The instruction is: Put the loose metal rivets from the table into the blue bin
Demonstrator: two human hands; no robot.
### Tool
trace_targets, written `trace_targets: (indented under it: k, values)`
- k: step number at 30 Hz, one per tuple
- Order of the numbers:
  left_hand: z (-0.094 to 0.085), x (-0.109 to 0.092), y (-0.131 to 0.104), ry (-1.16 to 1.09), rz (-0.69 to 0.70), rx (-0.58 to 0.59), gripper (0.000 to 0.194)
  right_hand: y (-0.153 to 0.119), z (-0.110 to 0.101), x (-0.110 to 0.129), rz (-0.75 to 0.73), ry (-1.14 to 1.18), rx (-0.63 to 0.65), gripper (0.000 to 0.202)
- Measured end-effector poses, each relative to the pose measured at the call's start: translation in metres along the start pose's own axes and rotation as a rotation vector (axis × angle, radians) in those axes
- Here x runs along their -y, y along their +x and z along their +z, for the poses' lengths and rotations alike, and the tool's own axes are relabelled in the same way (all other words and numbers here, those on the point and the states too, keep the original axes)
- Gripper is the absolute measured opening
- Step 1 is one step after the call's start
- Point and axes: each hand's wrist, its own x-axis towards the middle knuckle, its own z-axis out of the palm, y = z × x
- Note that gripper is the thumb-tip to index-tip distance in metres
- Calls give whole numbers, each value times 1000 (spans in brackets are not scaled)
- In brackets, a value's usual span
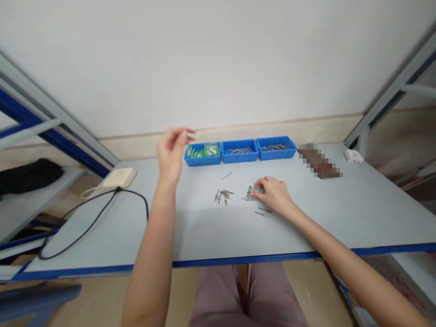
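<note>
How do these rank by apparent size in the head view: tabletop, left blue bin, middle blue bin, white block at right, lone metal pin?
Tabletop
Left blue bin and middle blue bin: too alike to rank
White block
Lone metal pin

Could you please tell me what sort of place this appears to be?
It is probably a small-parts workstation, perhaps in a workshop: three blue bins stand in a row at the back of a pale, blue-edged tabletop, and small metal-looking pieces lie loose in front of them.
</note>
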Motion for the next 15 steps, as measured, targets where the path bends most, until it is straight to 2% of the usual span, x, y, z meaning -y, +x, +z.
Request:
trace_targets:
  k: [3, 5, 7, 10, 15]
  values:
    - [12, 39, -18, 155, -151, 157, 24, 3, 13, 0, 19, -20, 31, 14]
    - [19, 64, -33, 238, -181, 255, 25, 8, 17, -7, 23, 5, 38, 9]
    - [23, 79, -44, 315, -185, 335, 26, 17, 17, -13, 29, 76, 42, 8]
    - [26, 83, -55, 433, -205, 427, 26, 33, 16, -14, 53, 269, 4, 10]
    - [29, 72, -66, 512, -210, 608, 25, 51, 21, 7, 2, 478, -107, 16]
